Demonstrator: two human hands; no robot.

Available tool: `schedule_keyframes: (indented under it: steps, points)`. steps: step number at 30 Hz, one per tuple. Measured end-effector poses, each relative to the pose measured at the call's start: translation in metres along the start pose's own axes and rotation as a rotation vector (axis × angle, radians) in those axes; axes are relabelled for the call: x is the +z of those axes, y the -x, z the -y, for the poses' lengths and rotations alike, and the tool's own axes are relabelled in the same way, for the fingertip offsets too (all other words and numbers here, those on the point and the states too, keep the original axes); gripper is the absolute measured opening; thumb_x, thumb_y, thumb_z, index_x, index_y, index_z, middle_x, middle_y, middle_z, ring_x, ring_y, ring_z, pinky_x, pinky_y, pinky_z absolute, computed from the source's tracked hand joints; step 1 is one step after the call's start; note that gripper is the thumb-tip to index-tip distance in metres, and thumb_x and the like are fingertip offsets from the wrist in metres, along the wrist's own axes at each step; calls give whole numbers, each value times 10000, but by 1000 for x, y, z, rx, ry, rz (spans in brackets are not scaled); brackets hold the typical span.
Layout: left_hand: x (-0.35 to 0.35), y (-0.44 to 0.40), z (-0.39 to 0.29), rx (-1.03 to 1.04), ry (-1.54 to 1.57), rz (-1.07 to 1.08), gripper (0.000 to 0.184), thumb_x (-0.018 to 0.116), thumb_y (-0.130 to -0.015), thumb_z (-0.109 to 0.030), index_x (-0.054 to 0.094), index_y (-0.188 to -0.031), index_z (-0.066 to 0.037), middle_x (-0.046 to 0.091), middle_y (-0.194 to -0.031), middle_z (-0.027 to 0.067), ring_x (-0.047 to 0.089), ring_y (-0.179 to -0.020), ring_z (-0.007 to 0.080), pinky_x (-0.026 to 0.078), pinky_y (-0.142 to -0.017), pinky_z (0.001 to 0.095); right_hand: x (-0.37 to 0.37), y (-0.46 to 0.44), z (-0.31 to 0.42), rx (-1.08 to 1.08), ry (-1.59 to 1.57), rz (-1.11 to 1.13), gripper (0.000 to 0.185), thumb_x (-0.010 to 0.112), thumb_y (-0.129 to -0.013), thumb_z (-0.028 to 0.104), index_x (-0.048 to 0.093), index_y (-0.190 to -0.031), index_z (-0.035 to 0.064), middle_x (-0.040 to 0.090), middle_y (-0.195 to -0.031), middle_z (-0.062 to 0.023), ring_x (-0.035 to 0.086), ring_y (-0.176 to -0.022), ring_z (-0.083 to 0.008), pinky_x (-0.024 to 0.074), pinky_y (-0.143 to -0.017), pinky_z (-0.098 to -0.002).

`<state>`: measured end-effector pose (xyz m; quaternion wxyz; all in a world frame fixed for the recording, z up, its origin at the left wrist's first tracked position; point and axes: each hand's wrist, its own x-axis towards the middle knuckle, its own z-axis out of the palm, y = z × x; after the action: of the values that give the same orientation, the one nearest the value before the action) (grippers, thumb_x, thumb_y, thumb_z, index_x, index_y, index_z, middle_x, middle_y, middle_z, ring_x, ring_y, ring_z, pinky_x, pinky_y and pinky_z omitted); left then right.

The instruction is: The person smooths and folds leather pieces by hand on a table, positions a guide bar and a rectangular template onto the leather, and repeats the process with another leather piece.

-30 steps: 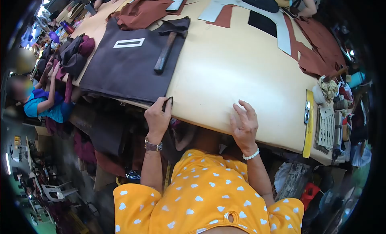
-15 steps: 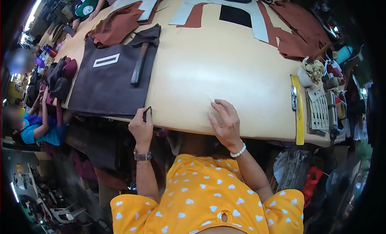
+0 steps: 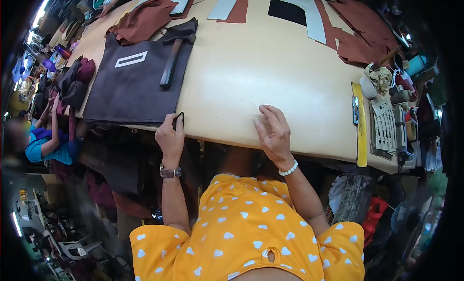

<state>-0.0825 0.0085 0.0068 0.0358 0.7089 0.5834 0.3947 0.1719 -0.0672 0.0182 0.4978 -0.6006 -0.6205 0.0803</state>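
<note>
My left hand (image 3: 169,142) is closed at the table's front edge, with a small black piece (image 3: 181,117) showing between thumb and finger. I cannot tell whether that piece is loose or part of the dark sheets. Just beside this hand is the near right corner of a stack of dark brown leather-like sheets (image 3: 133,92). On the stack lie a hammer (image 3: 171,63) and a white rectangular frame (image 3: 131,59). Over the table's (image 3: 232,97) front edge, my right hand (image 3: 275,136) is open, fingers slightly curled and holding nothing.
To the right lie a yellow ruler (image 3: 360,126), a cutter (image 3: 355,110) and a stack of slotted cards (image 3: 384,126). Rust-brown pieces (image 3: 367,29) and white patterns (image 3: 316,25) cover the far side. A person in a blue shirt (image 3: 46,143) handles dark material at left.
The view has tilted, so the table and its items sit higher in the picture. Both hands stay near the front edge; the left still pinches the black piece and the right stays open.
</note>
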Motion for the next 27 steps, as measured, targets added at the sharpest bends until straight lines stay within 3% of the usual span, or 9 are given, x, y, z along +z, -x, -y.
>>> schedule_keyframes:
  steps: [8, 12, 14, 16, 19, 21, 23, 24, 27]
  points:
    - [-12, 14, -12, 84, 168, -103, 75, 637, -825, -62, 610, -849, 3, 638, -785, 168, 618, -683, 329, 478, -616, 370, -23, 42, 4, -209, -30, -42, 198, 646, -758, -8, 633, -955, 0, 623, -879, -132, 605, -784, -309, 493, -701, -375]
    - [-42, 57, -29, 55, 262, 109, 69, 663, -757, 33, 609, -793, 8, 608, -731, 130, 605, -648, 257, 467, -600, 310, -48, 100, -14, -144, 108, 86, 202, 664, -739, 19, 645, -940, 29, 622, -825, -109, 612, -747, -271, 497, -662, -366]
    - [-38, 79, -20, -41, 344, 285, 59, 661, -769, -3, 609, -797, 6, 615, -717, 151, 617, -662, 285, 459, -583, 317, -59, 135, -35, 121, 191, 24, 130, 647, -754, 26, 638, -884, 31, 600, -788, -126, 595, -718, -290, 484, -645, -370]
    - [-25, 105, 7, -195, 33, 485, 58, 620, -801, -65, 626, -804, -8, 622, -723, 185, 612, -696, 353, 478, -611, 374, -70, 170, -57, 453, 358, -41, 79, 585, -807, 56, 625, -853, 6, 588, -789, -188, 549, -681, -367, 460, -662, -413]
    - [14, 166, 84, -195, -397, 564, 118, 600, -740, -112, 662, -795, -29, 627, -715, 197, 613, -711, 367, 489, -631, 428, -75, 220, -102, 895, 289, -125, 221, 517, -859, 152, 643, -929, -15, 610, -931, -250, 524, -864, -483, 437, -742, -480]
    - [31, 211, 134, -7, -641, 780, 141, 623, -665, -149, 677, -745, -47, 636, -726, 186, 621, -732, 346, 493, -622, 417, -76, 270, -138, 1306, 171, -3, 341, 459, -902, 238, 615, -1088, -2, 601, -1099, -235, 538, -1025, -423, 436, -833, -453]
    - [56, 260, 180, -77, -785, 945, 168, 600, -706, -220, 693, -687, -81, 662, -818, 171, 638, -810, 312, 499, -678, 401, -75, 348, -197, 1745, -161, -58, 442, 444, -888, 273, 538, -1202, -24, 567, -1165, -176, 529, -1061, -286, 426, -851, -400]
    - [62, 264, 187, -108, -689, 1186, 219, 595, -726, -272, 692, -712, -76, 664, -831, 177, 644, -811, 317, 495, -708, 441, -69, 332, -185, 1825, -115, -2, 494, 425, -900, 321, 501, -1242, -28, 545, -1194, -142, 495, -1083, -228, 414, -866, -399]
    - [79, 274, 186, -270, -443, 1667, 273, 584, -754, -324, 684, -760, -70, 660, -864, 182, 645, -823, 322, 489, -745, 477, -72, 374, -220, 1518, 81, 472, 456, 411, -909, 253, 459, -1297, 18, 483, -1288, -158, 460, -1162, -272, 402, -935, -370]
